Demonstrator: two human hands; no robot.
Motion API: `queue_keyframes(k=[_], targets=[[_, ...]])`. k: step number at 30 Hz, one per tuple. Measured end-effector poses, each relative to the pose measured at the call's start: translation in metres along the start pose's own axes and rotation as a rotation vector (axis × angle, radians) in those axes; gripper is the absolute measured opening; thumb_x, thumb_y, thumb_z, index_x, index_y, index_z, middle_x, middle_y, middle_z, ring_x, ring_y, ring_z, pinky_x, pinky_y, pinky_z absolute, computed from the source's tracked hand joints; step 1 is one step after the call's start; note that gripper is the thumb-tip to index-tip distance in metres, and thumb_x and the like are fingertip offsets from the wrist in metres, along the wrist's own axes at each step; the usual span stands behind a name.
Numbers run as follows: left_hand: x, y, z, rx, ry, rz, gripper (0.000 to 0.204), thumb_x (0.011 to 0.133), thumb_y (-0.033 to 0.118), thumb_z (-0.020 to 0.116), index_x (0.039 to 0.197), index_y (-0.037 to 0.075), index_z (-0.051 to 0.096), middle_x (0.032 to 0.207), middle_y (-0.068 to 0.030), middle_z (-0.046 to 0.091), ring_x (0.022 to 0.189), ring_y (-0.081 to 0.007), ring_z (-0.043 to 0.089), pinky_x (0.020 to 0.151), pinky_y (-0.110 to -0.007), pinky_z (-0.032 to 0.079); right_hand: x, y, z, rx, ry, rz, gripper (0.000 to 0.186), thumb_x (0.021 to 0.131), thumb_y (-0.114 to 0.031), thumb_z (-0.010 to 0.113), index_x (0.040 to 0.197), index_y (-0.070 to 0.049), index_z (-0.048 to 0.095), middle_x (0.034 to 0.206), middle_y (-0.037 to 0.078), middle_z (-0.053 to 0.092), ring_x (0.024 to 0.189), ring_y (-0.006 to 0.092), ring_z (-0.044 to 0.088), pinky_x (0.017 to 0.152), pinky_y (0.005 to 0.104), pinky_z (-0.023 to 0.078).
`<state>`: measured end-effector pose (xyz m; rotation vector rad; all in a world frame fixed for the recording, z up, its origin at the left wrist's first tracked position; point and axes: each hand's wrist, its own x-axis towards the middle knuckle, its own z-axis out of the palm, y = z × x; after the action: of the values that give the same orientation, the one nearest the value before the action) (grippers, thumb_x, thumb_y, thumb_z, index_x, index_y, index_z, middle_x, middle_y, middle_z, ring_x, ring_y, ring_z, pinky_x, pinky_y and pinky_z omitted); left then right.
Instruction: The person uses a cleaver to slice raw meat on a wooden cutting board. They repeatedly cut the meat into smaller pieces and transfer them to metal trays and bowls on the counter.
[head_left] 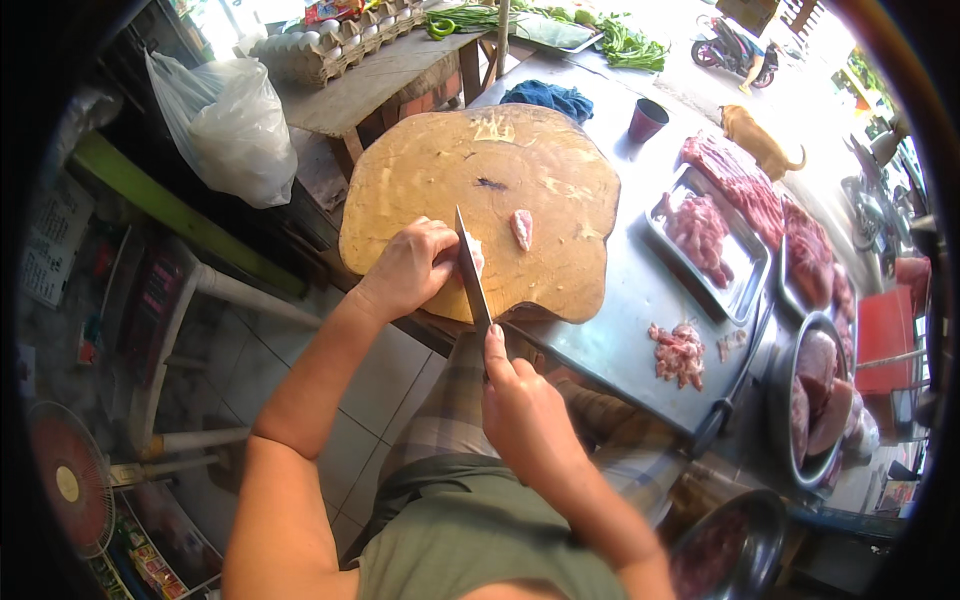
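My right hand (pixel 528 408) is closed round the handle of a long knife (pixel 473 265), its index finger stretched along the top near the blade. The blade points away from me over a thick wooden chopping block (pixel 400 170). Just left of the blade, my left hand (pixel 412 262) is closed, its curled fingers holding a small piece of meat (pixel 475 258) against the block. Part of that meat shows beside the blade; the rest is hidden by the fingers and knife. Another small strip of pink meat (pixel 521 230) lies on the block to the right.
A metal table (pixel 625 290) bears a tray (pixel 742 303) of cut meat, a heap of scraps (pixel 679 356), large meat slabs (pixel 735 185), a cup (pixel 648 120) and a blue cloth (pixel 548 98). A bowl of meat (pixel 818 330) stands right. Egg cartons (pixel 330 55) and a hanging plastic bag (pixel 240 140) are left.
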<state>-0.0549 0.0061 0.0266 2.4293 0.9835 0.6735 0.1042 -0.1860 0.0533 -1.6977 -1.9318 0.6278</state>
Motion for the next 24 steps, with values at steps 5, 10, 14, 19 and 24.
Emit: queue_keyframes(k=[5,10,14,19,24], targets=[[-0.021,0.012,0.013,0.189,0.233,-0.183,0.011,0.08,-0.003,0.073,0.09,-0.003,0.066,0.098,-0.0182,0.068,0.094,-0.0383,0.063,0.084,-0.045,0.052,0.008,-0.004,-0.002,-0.044,-0.008,0.039,0.068,0.082,0.003,0.059,0.146,0.016,0.042,0.084,0.026,0.06,0.063,0.0394,0.066,0.061,0.045,0.058],[-0.026,0.015,0.023,0.062,0.34,-0.071,0.014,0.081,-0.002,0.071,0.093,-0.003,0.066,0.115,-0.0226,0.067,0.108,-0.0422,0.061,0.096,-0.047,0.05,0.006,-0.001,-0.006,-0.067,-0.03,0.005,0.069,0.082,0.002,0.061,0.148,0.012,0.044,0.082,0.023,0.06,0.064,0.0383,0.066,0.06,0.0434,0.058],[-0.013,0.01,0.018,0.032,0.24,-0.084,0.012,0.082,-0.001,0.07,0.094,-0.003,0.067,0.107,-0.0203,0.069,0.103,-0.041,0.061,0.093,-0.047,0.05,0.012,0.004,-0.017,-0.027,-0.019,-0.012,0.065,0.084,0.001,0.06,0.146,0.011,0.046,0.083,0.022,0.061,0.066,0.0379,0.066,0.061,0.0441,0.057],[-0.01,0.002,0.015,0.064,0.189,-0.032,0.013,0.08,-0.001,0.07,0.093,-0.003,0.068,0.098,-0.0178,0.069,0.096,-0.0384,0.062,0.086,-0.045,0.05,0.018,0.013,-0.022,0.036,-0.031,-0.017,0.059,0.087,0.0,0.059,0.144,0.01,0.049,0.083,0.024,0.063,0.069,0.0391,0.066,0.064,0.0453,0.057],[-0.001,-0.01,0.017,0.063,0.184,0.045,0.007,0.084,-0.001,0.066,0.09,-0.002,0.069,0.096,-0.0186,0.069,0.096,-0.0393,0.061,0.087,-0.046,0.051,0.065,0.028,-0.006,0.072,0.026,-0.053,0.057,0.087,0.0,0.057,0.143,0.008,0.051,0.085,0.027,0.067,0.076,0.0438,0.067,0.07,0.0492,0.056]])
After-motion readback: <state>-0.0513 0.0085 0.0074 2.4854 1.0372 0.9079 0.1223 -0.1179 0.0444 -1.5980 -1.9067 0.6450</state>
